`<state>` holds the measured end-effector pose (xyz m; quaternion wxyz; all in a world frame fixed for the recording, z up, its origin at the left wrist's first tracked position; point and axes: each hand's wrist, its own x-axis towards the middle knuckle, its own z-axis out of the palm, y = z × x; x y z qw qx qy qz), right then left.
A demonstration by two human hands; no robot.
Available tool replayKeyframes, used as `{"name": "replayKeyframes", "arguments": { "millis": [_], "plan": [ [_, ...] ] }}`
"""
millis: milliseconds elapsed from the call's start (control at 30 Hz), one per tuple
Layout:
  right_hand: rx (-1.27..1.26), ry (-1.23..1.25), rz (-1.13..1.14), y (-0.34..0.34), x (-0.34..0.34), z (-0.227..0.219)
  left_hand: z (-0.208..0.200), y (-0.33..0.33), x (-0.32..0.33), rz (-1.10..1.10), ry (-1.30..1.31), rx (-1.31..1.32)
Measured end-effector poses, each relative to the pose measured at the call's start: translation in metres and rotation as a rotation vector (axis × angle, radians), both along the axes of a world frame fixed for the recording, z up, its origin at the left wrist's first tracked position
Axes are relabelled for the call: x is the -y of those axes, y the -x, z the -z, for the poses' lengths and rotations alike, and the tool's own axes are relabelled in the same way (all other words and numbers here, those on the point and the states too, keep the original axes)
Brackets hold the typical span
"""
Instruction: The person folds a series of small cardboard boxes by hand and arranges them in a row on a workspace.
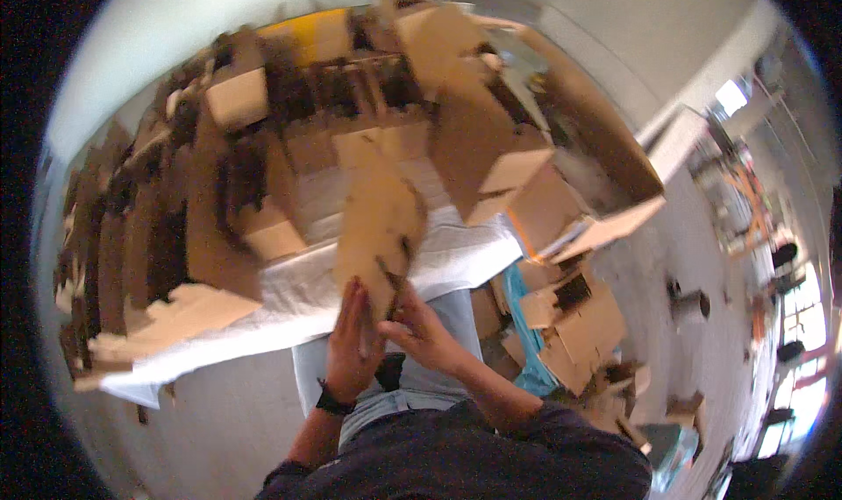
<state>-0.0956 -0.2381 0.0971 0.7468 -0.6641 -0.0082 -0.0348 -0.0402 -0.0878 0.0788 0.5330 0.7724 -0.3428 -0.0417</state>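
Note:
Between my two hands, a long, narrow piece of tan cardboard [373, 228] with dark cut slots along its right side is held in front of my body. It points away from me over the table. My left hand [355, 346] presses its near end from the left, fingers straight along it, with a dark band on that wrist. On the other side, my right hand [424, 332] grips the near right corner, thumb toward the left hand. Motion blur hides the fine detail of the fingertips.
A white cloth [307, 298] covers the table. Rows of upright cardboard boxes [206, 193] stand to the left and back, with a yellow piece [307, 37] behind. A large open carton [605, 149] is at the right. Cardboard scraps [583, 329] and blue plastic [522, 316] lie lower right.

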Motion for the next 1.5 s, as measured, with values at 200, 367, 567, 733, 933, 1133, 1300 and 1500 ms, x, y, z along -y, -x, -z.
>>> {"name": "replayKeyframes", "arguments": {
  "millis": [200, 367, 567, 733, 933, 1133, 1300, 1500],
  "plan": [
    [0.125, 0.039, 0.006, -0.011, 0.000, -0.012, -0.016, -0.002, 0.001, -0.051, -0.037, 0.084],
    [0.154, 0.106, 0.074, -0.015, 0.001, -0.007, -0.027, -0.014, -0.007, -0.118, -0.091, 0.200],
    [0.155, 0.156, 0.209, -0.016, -0.006, -0.006, -0.027, -0.019, -0.007, -0.173, -0.078, 0.299],
    [0.059, 0.336, 0.311, -0.011, 0.001, -0.012, -0.010, -0.027, -0.024, -0.384, -0.048, 0.347],
    [0.158, 0.510, 0.490, -0.009, 0.019, -0.029, -0.023, -0.031, -0.024, -0.331, 0.071, 0.388],
    [0.051, 0.547, 0.552, -0.004, 0.037, -0.041, -0.095, -0.033, -0.034, -0.134, 0.056, 0.400],
    [0.078, 0.595, 0.678, -0.002, 0.048, -0.045, -0.178, -0.029, -0.056, 0.116, 0.735, 0.494],
    [-0.014, 0.668, 0.761, 0.006, 0.057, -0.040, -0.189, -0.016, -0.029, 0.493, 0.888, 0.437]
  ]
}}
